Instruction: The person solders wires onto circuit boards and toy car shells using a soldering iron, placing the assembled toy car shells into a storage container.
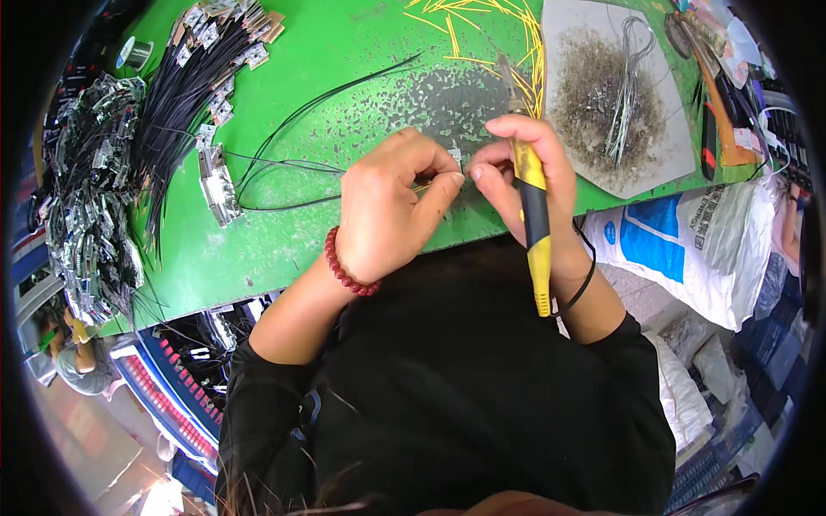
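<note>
My left hand (391,193), with a red bead bracelet at its wrist, is closed in a pinch on thin black wires (305,205). A tiny pale part (455,156) shows at its fingertips. The wires run left to a shiny metal-cased piece (220,185) lying on the table. My right hand (561,185) holds a yellow-and-black soldering iron (535,202), its tip pointing away from me toward the yellow wires. The thumb and fingertips of that hand come close to the small part; whether they grip it too I cannot tell.
Several cut yellow wires (535,52) lie at the far side of the green table (284,267). Right of them, a stained grey board (680,146) carries looped solder wire (621,112). Bundles of black cables (172,112) fill the left, beside a solder spool (134,53). A white sack (723,249) stands at right.
</note>
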The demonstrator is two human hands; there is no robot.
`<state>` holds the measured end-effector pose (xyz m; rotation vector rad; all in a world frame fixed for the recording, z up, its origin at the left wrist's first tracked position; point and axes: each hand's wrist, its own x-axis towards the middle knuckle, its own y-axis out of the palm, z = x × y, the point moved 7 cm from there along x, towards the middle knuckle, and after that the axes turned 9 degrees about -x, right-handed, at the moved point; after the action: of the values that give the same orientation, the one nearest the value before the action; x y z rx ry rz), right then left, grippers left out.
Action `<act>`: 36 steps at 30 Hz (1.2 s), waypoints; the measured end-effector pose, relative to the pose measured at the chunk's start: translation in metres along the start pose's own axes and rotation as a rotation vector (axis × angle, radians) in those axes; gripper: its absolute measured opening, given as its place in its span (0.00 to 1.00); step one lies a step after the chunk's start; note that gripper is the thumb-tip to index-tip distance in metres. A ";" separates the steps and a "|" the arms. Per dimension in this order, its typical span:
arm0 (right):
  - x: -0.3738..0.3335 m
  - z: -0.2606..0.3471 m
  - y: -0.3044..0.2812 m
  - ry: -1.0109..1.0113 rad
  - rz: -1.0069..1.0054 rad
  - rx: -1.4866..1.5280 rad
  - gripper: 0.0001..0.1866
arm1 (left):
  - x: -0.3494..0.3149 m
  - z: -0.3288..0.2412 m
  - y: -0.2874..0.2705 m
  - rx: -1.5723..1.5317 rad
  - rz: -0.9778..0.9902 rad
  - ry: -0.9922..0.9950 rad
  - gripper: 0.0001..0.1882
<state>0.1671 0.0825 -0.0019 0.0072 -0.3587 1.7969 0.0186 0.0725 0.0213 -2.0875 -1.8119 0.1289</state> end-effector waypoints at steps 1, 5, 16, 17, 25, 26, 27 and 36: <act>-0.001 -0.002 0.000 0.005 0.000 0.004 0.21 | 0.000 -0.001 0.000 0.016 -0.006 0.011 0.05; -0.005 -0.006 -0.022 0.047 -0.166 0.027 0.16 | 0.003 -0.003 -0.001 0.156 -0.041 0.102 0.05; -0.036 -0.023 -0.055 0.062 -0.177 0.085 0.24 | 0.008 0.006 0.016 0.382 0.015 0.091 0.04; -0.038 -0.025 -0.056 0.049 -0.196 0.100 0.20 | 0.009 0.008 0.017 0.380 0.026 0.078 0.04; -0.038 -0.028 -0.049 0.088 -0.048 0.020 0.14 | 0.009 0.012 0.018 0.356 0.008 0.066 0.04; -0.037 -0.027 -0.049 0.090 -0.043 0.022 0.14 | 0.009 0.012 0.018 0.351 -0.004 0.080 0.04; -0.037 -0.026 -0.048 0.089 -0.031 0.000 0.14 | 0.009 0.012 0.017 0.350 -0.005 0.076 0.04; -0.031 -0.023 -0.046 0.003 -0.049 0.010 0.11 | 0.009 0.012 0.016 0.352 0.010 0.084 0.03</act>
<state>0.2228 0.0683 -0.0192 0.0201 -0.3445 1.7501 0.0316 0.0819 0.0067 -1.8265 -1.5967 0.3325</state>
